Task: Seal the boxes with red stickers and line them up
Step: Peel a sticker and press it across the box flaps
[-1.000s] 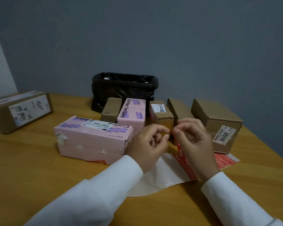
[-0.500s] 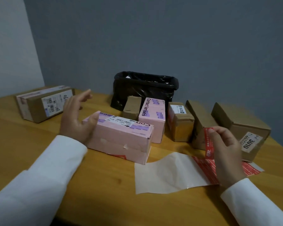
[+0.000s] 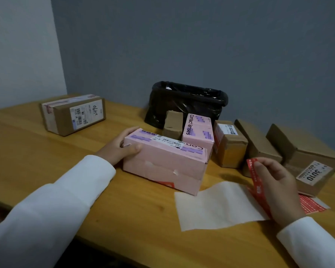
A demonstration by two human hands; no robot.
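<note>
left hand [image 3: 122,149] curled round the 9 o'clock end of the large pink box [image 3: 165,161], thumb on the near face, fingers over the far edge. right hand [image 3: 275,182] pinching a red sticker [image 3: 254,176] between thumb and fingertips, strip hanging free, not yet on any box. backing sheet [image 3: 217,204] flat on table [image 3: 46,165] at 5 o'clock of the pink box. row of smaller boxes at 1 to 3 o'clock; brown box [image 3: 74,115] apart at 10 o'clock. likely risks: loose strip folding onto itself or catching a finger; landing crooked, missing the lid seam; box sliding under pressure if left grip slackens.
</note>
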